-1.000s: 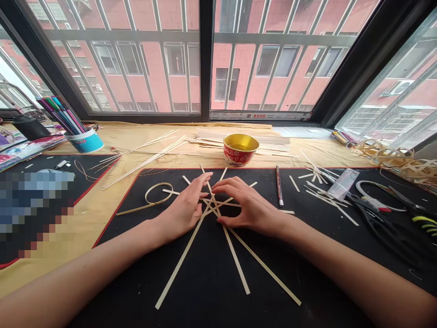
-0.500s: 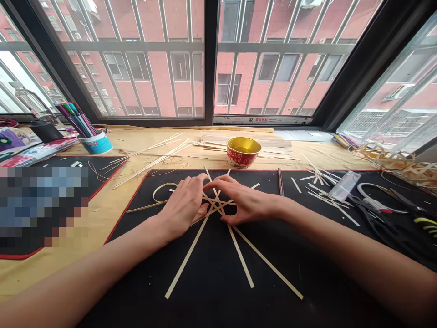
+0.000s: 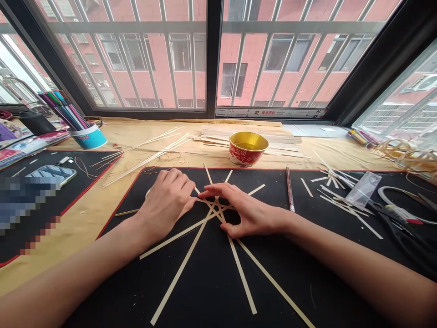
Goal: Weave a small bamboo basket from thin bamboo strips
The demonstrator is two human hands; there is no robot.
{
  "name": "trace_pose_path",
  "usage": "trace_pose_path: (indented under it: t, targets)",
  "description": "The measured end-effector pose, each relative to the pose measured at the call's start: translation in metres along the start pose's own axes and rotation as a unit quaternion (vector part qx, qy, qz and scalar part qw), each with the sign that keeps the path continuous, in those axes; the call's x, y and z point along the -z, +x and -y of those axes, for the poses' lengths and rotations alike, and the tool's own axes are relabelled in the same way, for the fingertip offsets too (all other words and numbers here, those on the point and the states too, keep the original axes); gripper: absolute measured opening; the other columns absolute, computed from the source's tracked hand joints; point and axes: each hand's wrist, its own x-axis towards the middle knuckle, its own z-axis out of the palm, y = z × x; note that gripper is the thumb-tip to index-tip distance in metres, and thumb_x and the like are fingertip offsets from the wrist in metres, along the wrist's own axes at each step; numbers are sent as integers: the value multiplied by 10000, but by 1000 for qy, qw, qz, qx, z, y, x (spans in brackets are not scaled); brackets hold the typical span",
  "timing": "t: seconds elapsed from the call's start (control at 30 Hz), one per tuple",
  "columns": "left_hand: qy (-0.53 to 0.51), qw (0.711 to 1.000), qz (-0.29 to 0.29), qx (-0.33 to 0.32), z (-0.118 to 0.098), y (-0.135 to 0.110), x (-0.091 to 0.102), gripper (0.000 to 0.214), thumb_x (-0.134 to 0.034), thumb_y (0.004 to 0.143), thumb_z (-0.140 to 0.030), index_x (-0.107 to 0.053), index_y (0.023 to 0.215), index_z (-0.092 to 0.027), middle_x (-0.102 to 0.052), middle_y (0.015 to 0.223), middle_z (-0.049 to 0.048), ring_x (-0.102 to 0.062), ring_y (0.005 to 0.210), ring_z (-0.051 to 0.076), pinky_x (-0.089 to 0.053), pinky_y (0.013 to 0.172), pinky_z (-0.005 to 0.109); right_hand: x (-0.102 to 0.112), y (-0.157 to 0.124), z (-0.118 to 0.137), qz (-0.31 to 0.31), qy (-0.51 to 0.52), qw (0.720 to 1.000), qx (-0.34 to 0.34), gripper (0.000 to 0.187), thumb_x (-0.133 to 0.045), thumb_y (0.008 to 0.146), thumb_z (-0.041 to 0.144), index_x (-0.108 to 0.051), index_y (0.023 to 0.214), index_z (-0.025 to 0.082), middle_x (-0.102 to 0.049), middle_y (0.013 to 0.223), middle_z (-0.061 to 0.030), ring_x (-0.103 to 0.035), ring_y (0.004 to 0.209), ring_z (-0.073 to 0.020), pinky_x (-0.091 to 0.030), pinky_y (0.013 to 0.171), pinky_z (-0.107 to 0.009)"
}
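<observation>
Pale flat bamboo strips [image 3: 214, 210] cross in a star on the black mat [image 3: 205, 282], their ends fanning outward. At the star's left side, my left hand [image 3: 169, 200] is closed, thumb and fingers pinched on a bamboo strip that its knuckles largely cover. One strip end [image 3: 127, 212] shows to the left of that wrist. My right hand [image 3: 244, 209] arches over the right part of the star, thumb and fingers spread apart. Its thumb rests by the lower strips, and its index fingertip touches the weave close to my left thumb.
Behind the mat stands a red and gold bowl [image 3: 248, 148] before stacked strips. A pencil [image 3: 290, 189], short offcuts [image 3: 336, 198], a clear plastic piece [image 3: 363, 190] and pliers [image 3: 392, 223] lie to the right. Leftward are a phone [image 3: 54, 174] and a pen cup [image 3: 88, 136].
My left hand has moved left, away from the star's centre, its fingers now curled tighter. The lower-left strip shows more fully. My right hand stays over the star. The view has shifted closer.
</observation>
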Motion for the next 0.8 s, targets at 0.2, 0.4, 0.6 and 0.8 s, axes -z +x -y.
trace_pose_path:
  t: [0.2, 0.4, 0.6, 0.8]
  targets:
    - [41, 994, 43, -90, 0, -4, -1, 188, -458, 812, -24, -610, 770, -126, -616, 752, 97, -544, 779, 255, -394, 697, 364, 0, -1, -2, 0, -4, 1000, -3, 735, -610, 702, 168, -316, 1375, 146, -474, 1382, -154, -374, 1317, -254, -302, 1094, -469]
    - [7, 992, 52, -114, 1, -3, -2, 257, -395, 844, -10, -624, 815, -122, -597, 771, 90, -507, 692, 214, -378, 641, 322, 0, 0, -3, 13, -12, 1000, -9, 755, -618, 715, 184, -299, 1397, 139, -478, 1389, -149, -367, 1333, -254, -289, 1111, -462]
    - [5, 993, 19, -116, 3, -4, -6, 274, -395, 849, -18, -605, 712, -128, -567, 736, 81, -494, 674, 204, -376, 605, 303, 0, 1, -4, 11, -13, 1000, -9, 777, -641, 705, 183, -301, 1403, 151, -466, 1405, -145, -357, 1345, -256, -280, 1119, -461]
    - [19, 994, 12, -106, -1, -5, -8, 286, -387, 838, -7, -573, 662, -135, -540, 703, 64, -475, 632, 184, -379, 574, 289, 8, -1, -5, 57, -11, 998, 8, 745, -596, 812, 212, -216, 1450, 154, -413, 1456, -120, -345, 1356, -219, -267, 1133, -420]
